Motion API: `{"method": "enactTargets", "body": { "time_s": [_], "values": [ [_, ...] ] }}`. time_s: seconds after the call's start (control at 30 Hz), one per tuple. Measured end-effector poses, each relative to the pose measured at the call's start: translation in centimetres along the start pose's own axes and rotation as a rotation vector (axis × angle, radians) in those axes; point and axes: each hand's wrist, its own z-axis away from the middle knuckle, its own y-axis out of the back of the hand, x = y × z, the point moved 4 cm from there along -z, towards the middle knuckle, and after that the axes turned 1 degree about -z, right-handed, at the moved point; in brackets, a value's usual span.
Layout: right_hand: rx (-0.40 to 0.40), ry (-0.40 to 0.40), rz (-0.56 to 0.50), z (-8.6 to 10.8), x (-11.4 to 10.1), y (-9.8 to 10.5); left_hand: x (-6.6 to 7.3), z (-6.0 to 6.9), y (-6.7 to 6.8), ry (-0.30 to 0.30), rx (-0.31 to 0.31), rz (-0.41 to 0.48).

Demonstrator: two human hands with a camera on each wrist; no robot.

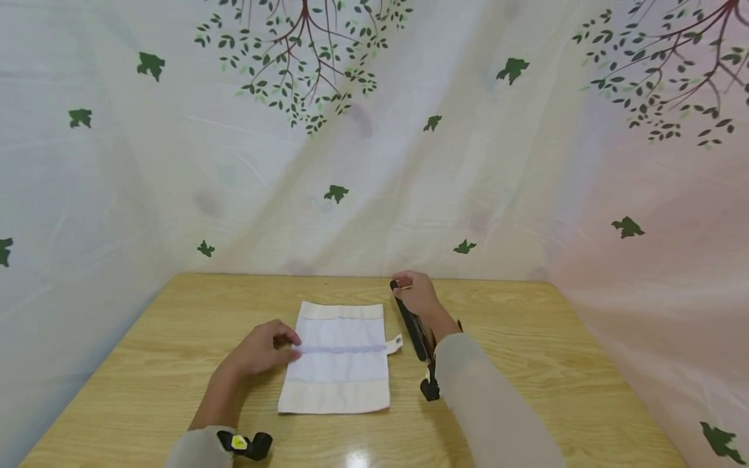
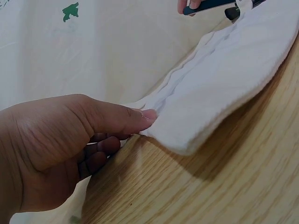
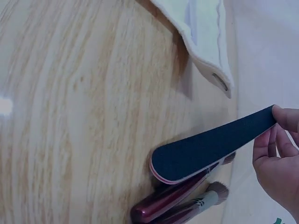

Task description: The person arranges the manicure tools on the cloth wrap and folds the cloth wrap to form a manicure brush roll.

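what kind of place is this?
Probably a makeshift recording booth, though the room beyond is hidden. Signs: a printed fabric backdrop behind and along both sides, a wood-grain table set against it, and black wrist-worn cameras.

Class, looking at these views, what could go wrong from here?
The right grip holds the black file by one end, so it might swivel or slip. Its other end is near the brushes and could knock them. The left grip pinches the white cloth at its edge; a tug might drag it.
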Motion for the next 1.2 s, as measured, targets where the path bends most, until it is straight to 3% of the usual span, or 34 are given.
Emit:
{"method": "enactTargets", "body": {
  "time_s": [0.33, 0.67, 0.9, 1.03, 1.2],
  "values": [
    [-0.003, 0.063, -0.049, 0.2, -2.2, 1.1, 0.4, 0.1, 0.1, -0.045, -0.008, -0.012],
    [0.007, 0.172, -0.041, 0.3, -6.3, 1.9, 1.0, -0.3, 0.3, -0.067, -0.041, -0.009],
    [-0.005, 0.240, -0.093, 0.6, -9.5, 0.6, 1.0, -0.2, 0.4, -0.109, -0.054, -0.007],
    [-0.027, 0.257, -0.185, 0.7, -10.9, -0.8, 0.9, -0.5, 0.4, -0.094, -0.063, -0.007],
    [-0.067, 0.252, -0.280, 0.6, -11.3, -2.8, 0.7, -0.8, 0.1, -0.070, -0.076, -0.005]
  ]
}}
